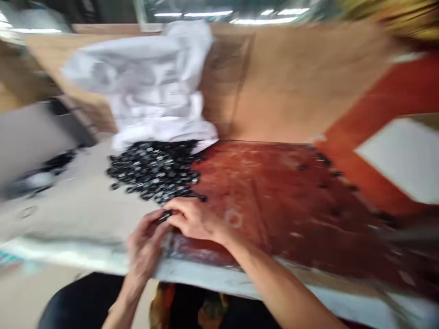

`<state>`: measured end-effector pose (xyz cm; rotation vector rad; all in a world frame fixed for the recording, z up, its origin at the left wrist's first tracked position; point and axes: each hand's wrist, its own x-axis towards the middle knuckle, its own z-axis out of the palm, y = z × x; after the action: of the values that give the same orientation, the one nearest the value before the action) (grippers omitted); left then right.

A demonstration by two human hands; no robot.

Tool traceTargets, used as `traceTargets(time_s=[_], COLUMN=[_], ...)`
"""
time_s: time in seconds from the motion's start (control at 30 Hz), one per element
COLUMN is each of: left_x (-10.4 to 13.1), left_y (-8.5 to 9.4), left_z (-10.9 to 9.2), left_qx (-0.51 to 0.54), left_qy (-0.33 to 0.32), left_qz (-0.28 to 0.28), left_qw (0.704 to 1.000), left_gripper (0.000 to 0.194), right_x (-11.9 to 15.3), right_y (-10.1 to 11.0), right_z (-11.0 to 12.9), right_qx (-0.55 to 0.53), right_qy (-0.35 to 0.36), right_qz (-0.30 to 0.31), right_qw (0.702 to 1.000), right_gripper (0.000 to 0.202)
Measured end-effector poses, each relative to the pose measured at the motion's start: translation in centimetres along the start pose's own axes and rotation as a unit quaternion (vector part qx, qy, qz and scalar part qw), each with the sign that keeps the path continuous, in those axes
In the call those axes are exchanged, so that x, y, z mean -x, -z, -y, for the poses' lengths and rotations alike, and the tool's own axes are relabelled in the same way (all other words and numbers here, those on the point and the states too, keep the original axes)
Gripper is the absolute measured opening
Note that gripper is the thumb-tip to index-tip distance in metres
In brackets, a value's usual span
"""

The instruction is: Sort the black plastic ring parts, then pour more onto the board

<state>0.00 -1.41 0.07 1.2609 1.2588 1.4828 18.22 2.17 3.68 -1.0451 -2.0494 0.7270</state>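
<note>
My left hand [146,242] and my right hand [194,218] meet at the near side of the table. Between their fingertips is a small black piece [165,215], pinched from both sides; blur hides its exact kind. Just beyond the hands lies a heap of small shiny black pieces [154,169], which look alike and rounded. The heap spills from the mouth of a white bag [161,100] that leans against the board behind.
A brown board [291,87] stands along the back. The tabletop is pale at left and worn red [240,192] at right. More black pieces [56,162] lie far left, with a few scattered at right. An orange-red frame [356,151] leans at right.
</note>
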Motion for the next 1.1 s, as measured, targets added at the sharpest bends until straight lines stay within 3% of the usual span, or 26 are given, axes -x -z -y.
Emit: traceTargets(time_s=[0.1, 0.2, 0.33, 0.43, 0.6, 0.73, 0.83, 0.97, 1.1], left_x=[-0.3, -0.4, 0.0, 0.0, 0.0, 0.1, 0.2, 0.1, 0.0], left_y=[1.1, 0.5, 0.3, 0.5, 0.6, 0.5, 0.4, 0.4, 0.5], left_z=[1.2, 1.7, 1.4, 1.5, 1.6, 1.4, 1.3, 1.3, 1.3], left_qx=[0.055, 0.097, 0.124, 0.131, 0.146, 0.145, 0.146, 0.146, 0.140], left_qy=[0.056, 0.047, 0.037, 0.047, 0.052, 0.059, 0.049, 0.046, 0.056], left_qz=[0.008, 0.023, 0.032, 0.038, 0.041, 0.051, 0.044, 0.046, 0.054], left_qw=[0.997, 0.994, 0.991, 0.990, 0.987, 0.986, 0.987, 0.987, 0.987], left_gripper=[0.044, 0.040, 0.036, 0.036, 0.035, 0.034, 0.034, 0.034, 0.035], right_x=[-0.7, -0.3, 0.0, -0.1, -0.2, -0.1, -0.1, -0.1, -0.1], right_y=[-2.4, -2.1, -1.7, -1.9, -1.8, -1.6, -1.7, -1.8, -1.8], right_z=[-0.6, -1.2, -0.8, -0.6, -0.6, -0.3, -0.3, -0.5, -0.4], right_qx=[-0.030, -0.010, -0.030, -0.019, -0.047, -0.044, -0.044, -0.032, -0.037], right_qy=[0.002, -0.015, -0.007, -0.027, -0.007, -0.065, -0.025, -0.041, 0.003], right_qz=[0.006, 0.012, -0.007, -0.013, -0.005, 0.004, -0.001, -0.006, -0.004], right_qw=[1.000, 1.000, 0.999, 0.999, 0.999, 0.997, 0.999, 0.999, 0.999], right_gripper=[0.012, 0.021, 0.012, 0.027, 0.011, 0.022, 0.011, 0.024, 0.010])
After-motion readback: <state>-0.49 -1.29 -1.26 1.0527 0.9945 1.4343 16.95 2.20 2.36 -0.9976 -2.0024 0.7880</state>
